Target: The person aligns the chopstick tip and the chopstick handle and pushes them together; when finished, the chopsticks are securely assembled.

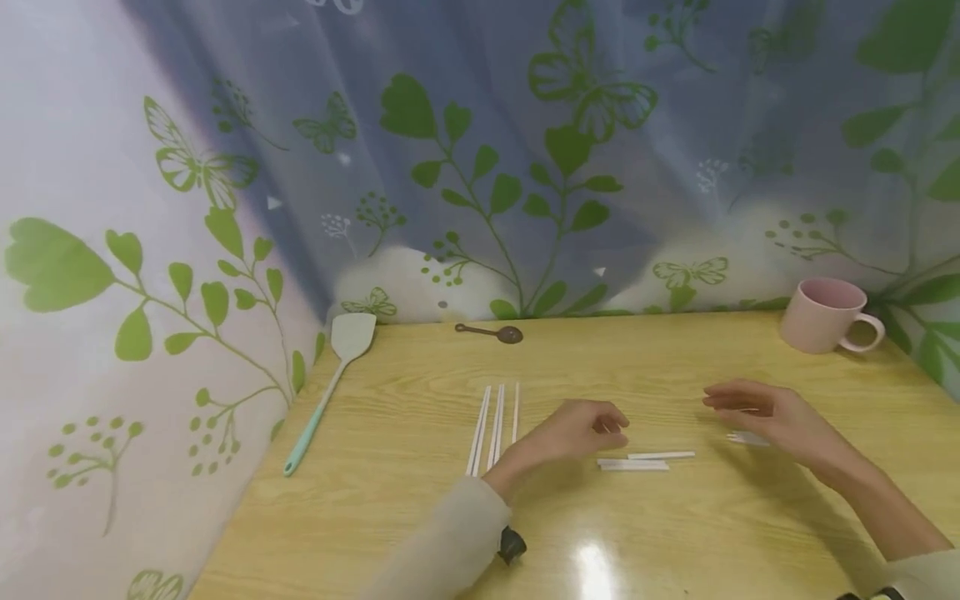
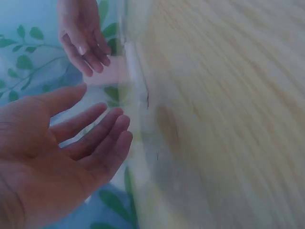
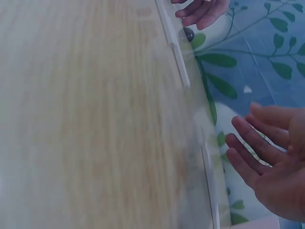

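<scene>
In the head view my left hand (image 1: 573,429) hovers over the middle of the table, its fingers loosely bent and holding nothing. Just to its right lie a few thin white sticks (image 1: 633,467), set sideways and close together. My right hand (image 1: 780,423) is held above the table further right, also holding nothing. Beneath it more white stick ends (image 1: 745,438) show, partly hidden by the hand. Left of my left wrist, several long white sticks (image 1: 495,429) resembling chopsticks lie side by side, their near ends covered by the forearm. Both wrist views show relaxed, parted fingers.
A spatula (image 1: 330,392) with a pale blade and mint handle lies along the left edge. The small brown spoon (image 1: 491,333) is at the back, and a pink mug (image 1: 823,317) stands at the back right. A leaf-patterned curtain (image 1: 480,167) hangs behind the wooden table (image 1: 375,517).
</scene>
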Motion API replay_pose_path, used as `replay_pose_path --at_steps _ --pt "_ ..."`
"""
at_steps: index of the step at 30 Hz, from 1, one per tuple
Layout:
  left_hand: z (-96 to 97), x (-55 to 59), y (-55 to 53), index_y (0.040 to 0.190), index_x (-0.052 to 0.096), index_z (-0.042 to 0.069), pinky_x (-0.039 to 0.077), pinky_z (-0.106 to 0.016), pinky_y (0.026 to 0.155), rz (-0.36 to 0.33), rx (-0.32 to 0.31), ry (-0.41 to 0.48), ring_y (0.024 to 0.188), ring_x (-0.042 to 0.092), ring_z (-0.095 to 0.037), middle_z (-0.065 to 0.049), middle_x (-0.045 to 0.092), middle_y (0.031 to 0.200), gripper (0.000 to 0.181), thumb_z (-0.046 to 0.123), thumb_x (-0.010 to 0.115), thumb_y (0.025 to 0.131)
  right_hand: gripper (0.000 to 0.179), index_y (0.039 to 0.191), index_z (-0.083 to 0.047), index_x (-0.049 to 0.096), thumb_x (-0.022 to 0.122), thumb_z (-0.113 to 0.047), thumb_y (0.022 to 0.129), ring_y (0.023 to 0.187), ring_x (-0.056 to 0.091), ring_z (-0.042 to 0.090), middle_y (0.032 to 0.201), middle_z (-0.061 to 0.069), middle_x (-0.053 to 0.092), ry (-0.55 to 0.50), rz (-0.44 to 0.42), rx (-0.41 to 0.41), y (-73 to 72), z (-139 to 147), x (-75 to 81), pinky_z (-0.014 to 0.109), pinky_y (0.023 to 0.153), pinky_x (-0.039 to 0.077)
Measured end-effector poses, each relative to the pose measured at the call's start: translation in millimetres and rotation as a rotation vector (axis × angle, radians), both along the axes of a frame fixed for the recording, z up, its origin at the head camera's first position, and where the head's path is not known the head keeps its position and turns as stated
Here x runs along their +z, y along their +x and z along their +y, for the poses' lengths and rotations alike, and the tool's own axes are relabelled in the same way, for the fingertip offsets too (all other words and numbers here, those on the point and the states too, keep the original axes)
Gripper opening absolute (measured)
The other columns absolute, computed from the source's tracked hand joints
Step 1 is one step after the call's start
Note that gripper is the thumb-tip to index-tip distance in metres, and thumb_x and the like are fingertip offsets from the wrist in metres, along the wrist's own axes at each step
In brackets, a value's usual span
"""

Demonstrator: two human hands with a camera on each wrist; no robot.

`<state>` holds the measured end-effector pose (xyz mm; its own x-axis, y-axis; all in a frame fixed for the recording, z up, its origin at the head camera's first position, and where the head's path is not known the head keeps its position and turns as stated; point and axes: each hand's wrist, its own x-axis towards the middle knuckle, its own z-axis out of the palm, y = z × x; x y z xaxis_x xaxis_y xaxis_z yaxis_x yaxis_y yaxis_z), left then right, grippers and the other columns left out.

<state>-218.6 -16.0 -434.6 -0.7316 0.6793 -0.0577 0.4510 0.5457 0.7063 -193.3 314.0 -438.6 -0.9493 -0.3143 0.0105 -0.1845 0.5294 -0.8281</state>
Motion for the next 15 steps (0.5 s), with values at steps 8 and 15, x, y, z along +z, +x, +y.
replay_pose_path --at_steps 8,15 --pt "44.9 -5.1 0.2 0.115 0.074 0.012 0.047 -0.013 0.076 0.069 -0.032 -0.188 0.089 0.058 0.001 0.008 0.069 0.102 0.023 0.027 0.076 0.097 0.041 0.135 0.007 0.061 0.07 -0.011 0.1 0.103 0.058 -0.011 0.13 0.026 0.067 0.167 0.08 -0.043 9.8 32 -17.2 0.018 0.078 0.053" --pt "69.2 -8.2 2.1 0.093 0.071 0.021 0.044 -0.014 0.065 0.149 -0.004 -0.289 0.075 0.053 0.0 0.015 0.063 0.085 0.011 0.029 0.078 0.095 0.04 0.133 0.011 0.059 0.07 -0.007 0.099 0.099 0.054 -0.015 0.131 0.033 0.063 0.183 0.043 -0.033 11.8 39 -22.7 0.019 0.072 0.053"
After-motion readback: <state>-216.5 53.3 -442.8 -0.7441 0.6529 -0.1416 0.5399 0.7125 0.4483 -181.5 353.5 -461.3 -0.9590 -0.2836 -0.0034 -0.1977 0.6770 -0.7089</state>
